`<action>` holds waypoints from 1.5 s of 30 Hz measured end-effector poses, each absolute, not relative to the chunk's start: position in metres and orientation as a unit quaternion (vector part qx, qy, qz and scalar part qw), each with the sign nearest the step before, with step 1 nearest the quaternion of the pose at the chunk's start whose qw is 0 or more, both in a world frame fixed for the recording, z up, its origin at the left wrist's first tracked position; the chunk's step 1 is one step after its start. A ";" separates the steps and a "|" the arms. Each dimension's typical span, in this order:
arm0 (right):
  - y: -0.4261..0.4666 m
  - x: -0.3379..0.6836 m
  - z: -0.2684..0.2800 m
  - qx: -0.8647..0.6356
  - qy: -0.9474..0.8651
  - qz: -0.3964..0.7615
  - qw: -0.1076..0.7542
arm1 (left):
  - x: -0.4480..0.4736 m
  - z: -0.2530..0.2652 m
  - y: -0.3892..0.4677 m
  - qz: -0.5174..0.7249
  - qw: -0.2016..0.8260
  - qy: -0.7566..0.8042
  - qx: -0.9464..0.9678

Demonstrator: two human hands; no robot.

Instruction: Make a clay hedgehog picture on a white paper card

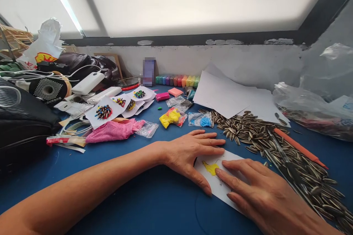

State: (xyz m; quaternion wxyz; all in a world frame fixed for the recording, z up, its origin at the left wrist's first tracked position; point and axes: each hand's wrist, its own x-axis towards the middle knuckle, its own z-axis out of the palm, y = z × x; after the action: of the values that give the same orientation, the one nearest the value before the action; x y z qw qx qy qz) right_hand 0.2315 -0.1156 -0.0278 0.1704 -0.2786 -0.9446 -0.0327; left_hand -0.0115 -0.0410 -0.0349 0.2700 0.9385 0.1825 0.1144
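Observation:
A white paper sheet (222, 192) lies on the blue tabletop, with a thin drawn outline and a flat patch of yellow modelling clay (210, 168) on it. My left hand (187, 152) rests open across the sheet's left edge, palm down with its fingers spread. My right hand (256, 187) reaches in from the lower right, fingers outstretched and apart. Its index fingertip touches the right side of the yellow patch, while the other fingers lie over the paper and hide part of the drawing.
Striped sunflower seeds (239, 129) spread along the right, with an orange pen (298, 146) and a clear-barrelled pen (278, 145) over them. Behind are paper sheets (220, 93) and a yellow clay packet (169, 118). Left stand seed-decorated cards (95, 119), a pink cloth (110, 132) and a black bag (24, 117).

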 end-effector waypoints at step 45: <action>-0.123 0.225 -0.025 -0.259 -0.942 -0.126 0.171 | -0.008 -0.032 -0.041 0.103 0.264 0.181 0.942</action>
State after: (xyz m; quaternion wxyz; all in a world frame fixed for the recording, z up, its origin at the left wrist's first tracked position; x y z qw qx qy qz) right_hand 0.2255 -0.1226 -0.0251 0.1714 -0.2591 -0.9421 -0.1260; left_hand -0.0083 -0.0410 -0.0318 0.2644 0.9416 0.1811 0.1031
